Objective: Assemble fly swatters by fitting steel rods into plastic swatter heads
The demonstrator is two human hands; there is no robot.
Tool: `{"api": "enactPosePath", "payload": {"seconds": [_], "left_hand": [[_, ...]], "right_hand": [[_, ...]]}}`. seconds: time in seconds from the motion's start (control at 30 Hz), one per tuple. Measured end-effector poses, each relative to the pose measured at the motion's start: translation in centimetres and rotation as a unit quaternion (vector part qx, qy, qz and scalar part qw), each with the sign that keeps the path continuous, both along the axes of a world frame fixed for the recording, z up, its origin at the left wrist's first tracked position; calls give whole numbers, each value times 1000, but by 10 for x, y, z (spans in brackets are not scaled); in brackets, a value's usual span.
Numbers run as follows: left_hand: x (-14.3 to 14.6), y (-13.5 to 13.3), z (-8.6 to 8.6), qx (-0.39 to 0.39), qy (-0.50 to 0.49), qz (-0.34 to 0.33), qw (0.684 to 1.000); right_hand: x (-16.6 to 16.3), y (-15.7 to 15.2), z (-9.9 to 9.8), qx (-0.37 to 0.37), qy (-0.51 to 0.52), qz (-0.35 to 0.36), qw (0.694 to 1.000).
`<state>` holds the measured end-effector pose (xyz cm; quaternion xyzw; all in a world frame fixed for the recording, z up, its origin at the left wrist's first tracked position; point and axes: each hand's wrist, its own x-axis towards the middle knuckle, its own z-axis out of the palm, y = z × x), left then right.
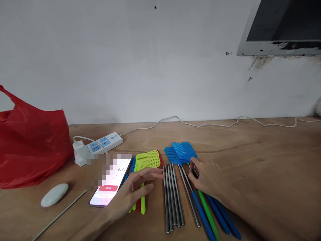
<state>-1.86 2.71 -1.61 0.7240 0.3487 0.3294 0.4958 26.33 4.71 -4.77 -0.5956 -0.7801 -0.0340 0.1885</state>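
My right hand (207,175) pinches the thin neck of a fly swatter just below its blue mesh head (185,151). Another blue swatter head (172,155) lies partly under it. Below that hand, a green handle (208,214) and several blue handles (203,214) fan toward me. My left hand (140,185) hovers palm-down with fingers stretched and thumb apart, holding nothing. Under it is a pile of swatters topped by a yellow mesh head (147,159), with red and blue edges showing. Several metal tubes (173,201) lie side by side between my hands.
At left are a lit phone (107,195), a white oval case (54,195), a thin rod (60,214) and a red plastic bag (35,147). A white power strip (110,141) stands behind the phone. Its cord (200,125) runs along the wall.
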Motion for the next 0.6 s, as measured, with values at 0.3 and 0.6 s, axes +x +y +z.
{"api": "enactPosePath", "payload": {"seconds": [0.3,0.6], "left_hand": [[-1,-4,-5,115,136,48,983],[-23,-46,-16,215,139,18,966]], "right_hand": [[3,1,4,-9,-21,-13,1000],[-1,-2,4,-3,-9,-8,1000]]}}
